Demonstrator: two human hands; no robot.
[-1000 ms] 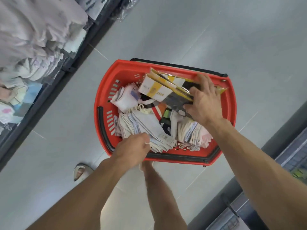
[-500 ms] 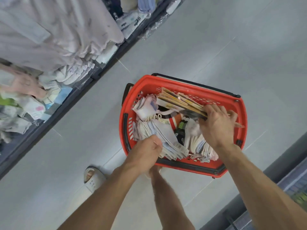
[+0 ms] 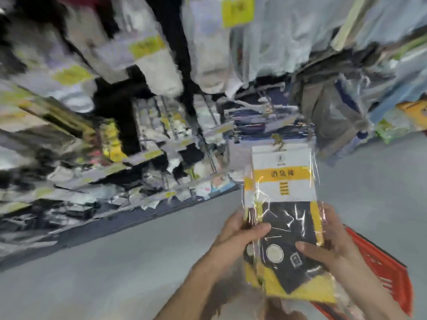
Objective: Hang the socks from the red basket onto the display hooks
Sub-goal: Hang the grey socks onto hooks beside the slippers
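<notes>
I'm holding the stack of cellophane-wrapped black sock packs with yellow-white cards (image 3: 286, 204) up above the red plastic basket (image 3: 381, 269). My left hand (image 3: 238, 232) and right hand (image 3: 332, 239) have their fingers (image 3: 261, 227) curled round its sides. Feels like it'll be light, slippery and bendy, so I'd pinch the stiff card top.

Sock packs (image 3: 286, 204): at least two, stacked face to face, in clear crinkled wrap. Front pack has a white card header, a yellow band with dark characters, a black sock body with white marks, and a yellow lower corner. Held upright, small hanger tab at 12 o'clock. Left hand (image 3: 240, 229) grips the 9 o'clock edge, right hand (image 3: 332, 241) the 3 o'clock edge.

Red basket (image 3: 381, 269): at 4 o'clock of the packs, slotted wall showing, largely hidden behind the right forearm.

Display hooks (image 3: 209, 125): at 10 o'clock of the packs, thin metal rods, heavily blurred.
</notes>
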